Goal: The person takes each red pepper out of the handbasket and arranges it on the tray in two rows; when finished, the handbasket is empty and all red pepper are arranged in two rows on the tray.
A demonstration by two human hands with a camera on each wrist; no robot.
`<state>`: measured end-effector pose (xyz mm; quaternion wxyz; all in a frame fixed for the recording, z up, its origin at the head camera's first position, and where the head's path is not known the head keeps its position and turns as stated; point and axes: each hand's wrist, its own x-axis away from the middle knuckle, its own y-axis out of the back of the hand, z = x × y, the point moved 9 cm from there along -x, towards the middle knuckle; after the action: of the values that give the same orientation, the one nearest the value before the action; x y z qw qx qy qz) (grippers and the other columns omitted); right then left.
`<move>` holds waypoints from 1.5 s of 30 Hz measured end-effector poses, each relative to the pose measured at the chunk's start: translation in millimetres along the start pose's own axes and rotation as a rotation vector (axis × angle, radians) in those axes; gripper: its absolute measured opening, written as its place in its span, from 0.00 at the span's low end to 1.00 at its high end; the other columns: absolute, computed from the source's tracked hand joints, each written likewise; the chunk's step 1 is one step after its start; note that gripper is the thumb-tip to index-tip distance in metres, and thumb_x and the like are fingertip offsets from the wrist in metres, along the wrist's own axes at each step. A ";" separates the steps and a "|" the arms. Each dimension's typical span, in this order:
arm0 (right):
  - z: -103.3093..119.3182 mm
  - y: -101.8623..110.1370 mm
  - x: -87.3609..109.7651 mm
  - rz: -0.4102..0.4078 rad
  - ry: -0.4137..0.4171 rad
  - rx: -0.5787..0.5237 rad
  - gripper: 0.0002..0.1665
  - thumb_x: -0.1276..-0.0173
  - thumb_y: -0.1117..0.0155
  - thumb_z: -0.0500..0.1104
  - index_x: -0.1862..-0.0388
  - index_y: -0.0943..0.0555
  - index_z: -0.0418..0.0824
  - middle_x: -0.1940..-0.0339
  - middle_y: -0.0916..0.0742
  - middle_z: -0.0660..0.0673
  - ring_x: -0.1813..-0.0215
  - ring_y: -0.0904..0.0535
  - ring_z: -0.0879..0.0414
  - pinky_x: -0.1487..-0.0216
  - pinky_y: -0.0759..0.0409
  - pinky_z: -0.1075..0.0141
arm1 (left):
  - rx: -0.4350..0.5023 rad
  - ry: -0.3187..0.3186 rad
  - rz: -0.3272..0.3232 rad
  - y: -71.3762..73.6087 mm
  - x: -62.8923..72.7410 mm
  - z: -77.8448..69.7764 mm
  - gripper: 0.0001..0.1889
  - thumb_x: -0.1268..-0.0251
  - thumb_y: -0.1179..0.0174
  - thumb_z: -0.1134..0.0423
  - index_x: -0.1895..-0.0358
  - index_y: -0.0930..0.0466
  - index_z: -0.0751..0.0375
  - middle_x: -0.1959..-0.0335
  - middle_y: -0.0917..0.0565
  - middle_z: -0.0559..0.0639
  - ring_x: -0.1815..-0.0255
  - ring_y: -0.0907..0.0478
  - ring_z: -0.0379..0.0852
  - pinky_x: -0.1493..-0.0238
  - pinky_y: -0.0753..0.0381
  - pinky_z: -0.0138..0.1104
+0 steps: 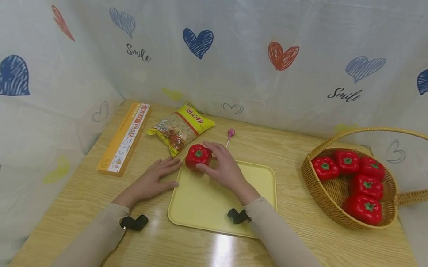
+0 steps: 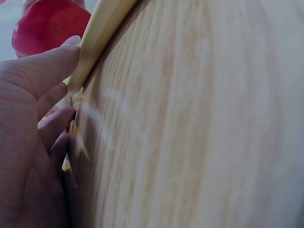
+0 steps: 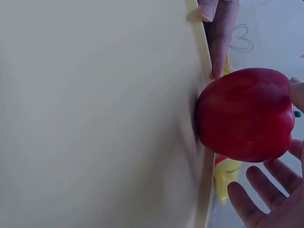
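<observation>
A red bell pepper (image 1: pixel 197 156) with a green stem stands upright at the far left corner of the yellow tray (image 1: pixel 205 208). My right hand (image 1: pixel 228 169) holds it from the right, thumb on the near side and fingers on the far side. In the right wrist view the pepper (image 3: pixel 247 116) meets the tray surface, some fingertips spread away from it. My left hand (image 1: pixel 152 180) lies at the tray's left edge, fingers extended. In the left wrist view its thumb (image 2: pixel 52 64) touches the tray rim (image 2: pixel 102 35).
A wicker basket (image 1: pixel 324 199) with several red bell peppers stands on the right, its tall handle arching up. Behind the tray lie a yellow noodle bag (image 1: pixel 181 128) and a lollipop (image 1: pixel 231 132). An orange-and-white pasta box (image 1: pixel 125 138) lies at the left. Heart-printed curtains enclose the table.
</observation>
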<state>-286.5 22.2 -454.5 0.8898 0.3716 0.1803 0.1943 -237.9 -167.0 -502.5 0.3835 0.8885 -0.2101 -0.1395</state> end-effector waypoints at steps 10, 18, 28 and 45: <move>-4.7 6.5 7.5 0.005 -0.013 -0.029 0.46 0.31 0.31 0.60 0.21 0.35 0.45 0.27 0.25 0.44 0.29 0.28 0.47 0.28 0.27 0.49 | -0.002 0.009 0.006 -1.0 0.3 1.7 0.35 0.29 0.36 0.53 0.23 0.35 0.61 0.21 0.37 0.59 0.19 0.50 0.62 0.19 0.61 0.56; -11.0 13.4 14.8 0.008 -0.047 -0.017 0.47 0.31 0.31 0.60 0.20 0.37 0.46 0.27 0.26 0.44 0.31 0.27 0.48 0.31 0.25 0.49 | 0.005 0.029 0.025 -2.2 -0.6 4.2 0.35 0.29 0.36 0.53 0.23 0.36 0.59 0.21 0.37 0.57 0.18 0.51 0.59 0.18 0.62 0.53; -16.6 23.2 24.2 0.017 -0.072 -0.022 0.46 0.30 0.32 0.60 0.20 0.37 0.47 0.28 0.26 0.44 0.30 0.28 0.48 0.30 0.26 0.50 | 0.007 0.032 0.027 -1.8 0.1 3.8 0.36 0.29 0.36 0.52 0.23 0.35 0.59 0.21 0.37 0.57 0.18 0.51 0.58 0.18 0.62 0.52; -26.5 35.6 44.0 0.020 -0.088 0.005 0.43 0.29 0.35 0.62 0.21 0.35 0.48 0.28 0.26 0.47 0.32 0.26 0.45 0.32 0.24 0.50 | -0.004 0.025 0.017 -1.4 0.4 3.0 0.36 0.29 0.35 0.52 0.23 0.35 0.59 0.21 0.37 0.56 0.18 0.51 0.58 0.18 0.62 0.52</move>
<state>-268.5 82.1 -453.7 0.8939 0.3839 0.1376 0.1861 -238.3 -168.2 -505.6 0.3891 0.8875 -0.2128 -0.1255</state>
